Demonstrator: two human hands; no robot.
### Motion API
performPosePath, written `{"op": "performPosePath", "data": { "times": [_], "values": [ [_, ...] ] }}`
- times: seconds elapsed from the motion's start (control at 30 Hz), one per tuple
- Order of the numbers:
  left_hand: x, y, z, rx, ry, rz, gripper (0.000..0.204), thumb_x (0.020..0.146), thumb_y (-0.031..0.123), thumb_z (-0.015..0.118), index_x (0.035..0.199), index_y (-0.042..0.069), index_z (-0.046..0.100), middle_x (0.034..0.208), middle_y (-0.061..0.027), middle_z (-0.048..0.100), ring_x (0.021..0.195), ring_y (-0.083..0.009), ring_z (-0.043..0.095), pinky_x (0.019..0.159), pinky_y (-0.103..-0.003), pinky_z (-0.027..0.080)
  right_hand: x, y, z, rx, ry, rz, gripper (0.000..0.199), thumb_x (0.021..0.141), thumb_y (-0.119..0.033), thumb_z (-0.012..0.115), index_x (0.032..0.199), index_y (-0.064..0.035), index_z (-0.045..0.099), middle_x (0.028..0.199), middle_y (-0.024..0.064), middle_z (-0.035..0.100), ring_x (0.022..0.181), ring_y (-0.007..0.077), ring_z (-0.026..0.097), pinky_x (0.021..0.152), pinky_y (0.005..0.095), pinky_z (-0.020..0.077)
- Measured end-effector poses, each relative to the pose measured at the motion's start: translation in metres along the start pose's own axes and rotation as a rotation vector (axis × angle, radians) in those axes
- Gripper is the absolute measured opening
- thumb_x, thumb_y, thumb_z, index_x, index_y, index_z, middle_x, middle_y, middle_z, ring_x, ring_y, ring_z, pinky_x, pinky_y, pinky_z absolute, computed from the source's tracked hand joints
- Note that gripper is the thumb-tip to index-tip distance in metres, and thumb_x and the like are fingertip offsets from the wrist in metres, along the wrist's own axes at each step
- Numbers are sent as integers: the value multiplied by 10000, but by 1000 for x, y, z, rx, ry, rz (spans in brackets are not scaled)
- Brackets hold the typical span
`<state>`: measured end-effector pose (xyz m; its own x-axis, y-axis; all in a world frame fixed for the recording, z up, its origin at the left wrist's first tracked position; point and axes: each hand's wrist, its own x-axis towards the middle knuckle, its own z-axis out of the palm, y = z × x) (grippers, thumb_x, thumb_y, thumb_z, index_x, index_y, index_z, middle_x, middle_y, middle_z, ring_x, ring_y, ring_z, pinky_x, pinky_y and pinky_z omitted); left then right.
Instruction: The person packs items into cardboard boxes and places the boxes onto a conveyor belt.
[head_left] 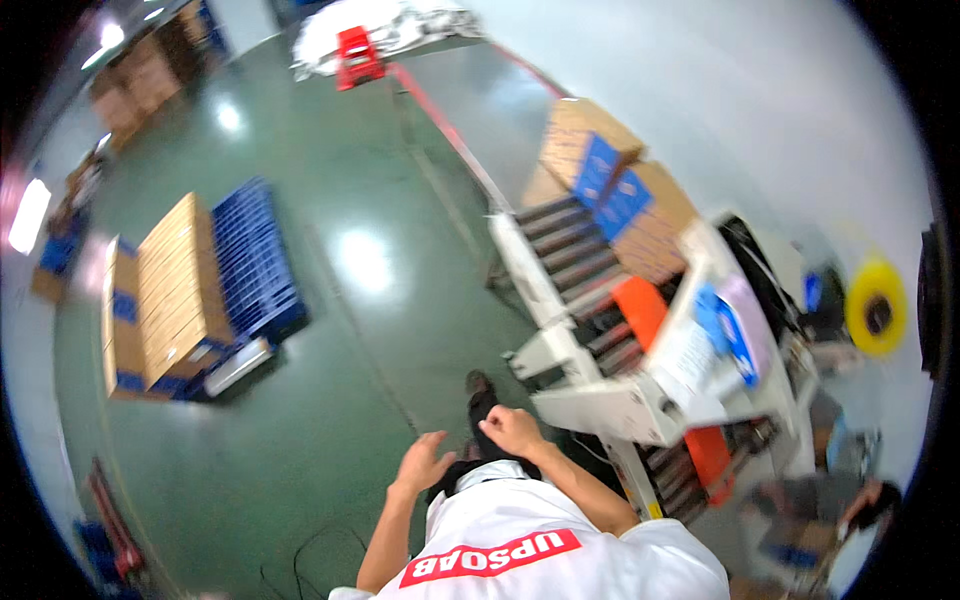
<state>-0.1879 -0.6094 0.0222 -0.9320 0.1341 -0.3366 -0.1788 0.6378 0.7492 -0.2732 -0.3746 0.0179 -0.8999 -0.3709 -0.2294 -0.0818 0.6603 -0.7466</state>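
Observation:
My left hand (424, 463) hangs in front of my body, its fingers and thumb apart, with nothing in it. Just right of it and slightly higher is my right hand (512, 432), its fingers loosely curled; no object shows in it. Neither hand touches anything around it. Nearest my right hand stands a white machine (610, 405) on a roller conveyor (565, 240). On its top lie papers (685, 360) and a blue-and-white packet (738, 345). Brown cartons with blue labels (655, 215) sit on the rollers beyond the machine.
Stacked cartons (180, 285) stand beside a blue plastic pallet (255, 255) on the green floor at left. A long table (480, 95) extends past the conveyor, near a red object (358, 58). A yellow tape roll (877, 308) is at right; another person (865, 505) is at lower right.

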Motion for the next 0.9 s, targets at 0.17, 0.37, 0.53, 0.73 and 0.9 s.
{"op": "performPosePath", "data": {
  "times": [0.17, 0.37, 0.53, 0.73, 0.9],
  "values": [
    [55, 15, -23, 69, -101, 38, 519, 872, 242, 690, 1309, -12, 572, 1262, -256, 612, 1187, -402, 585, 1008, -459, 474, 127, -20, 2, 114, 13, -103, 251, 858, -283, 720, 874, -34, 687, 741, 144, 694, 681, 280, 687, 642, 388, 538],
    [138, 39, -102, 242, -13, -40, 491, 913, 233, 670, 1316, -14, 538, 1220, -226, 610, 1103, -398, 613, 934, -460, 504, 262, -18, -17, 361, 149, -93, 191, 851, -180, 713, 878, 5, 674, 723, 91, 683, 655, 170, 642, 646, 335, 527],
    [199, 46, -146, 217, 127, -93, 493, 910, 243, 671, 1310, -13, 536, 1208, -218, 603, 1109, -393, 602, 937, -464, 496, 348, -16, -50, 423, 195, -126, 155, 876, -139, 698, 888, 9, 654, 723, 39, 653, 645, 129, 600, 628, 302, 508],
    [271, 35, -166, 208, -63, -18, 525, 877, 236, 699, 1305, -25, 545, 1191, -216, 613, 1112, -383, 611, 943, -456, 499, 404, 3, -74, 405, 245, -16, 155, 866, -142, 704, 910, 1, 663, 760, 67, 677, 684, 155, 633, 668, 321, 523],
    [362, 25, -205, 160, -137, 154, 511, 841, 218, 716, 1268, -26, 579, 1213, -229, 631, 1137, -389, 605, 979, -450, 486, 446, 19, -88, 301, 292, 38, 223, 864, -211, 708, 972, -17, 688, 855, 151, 728, 792, 250, 713, 742, 372, 557]
  ]
}}
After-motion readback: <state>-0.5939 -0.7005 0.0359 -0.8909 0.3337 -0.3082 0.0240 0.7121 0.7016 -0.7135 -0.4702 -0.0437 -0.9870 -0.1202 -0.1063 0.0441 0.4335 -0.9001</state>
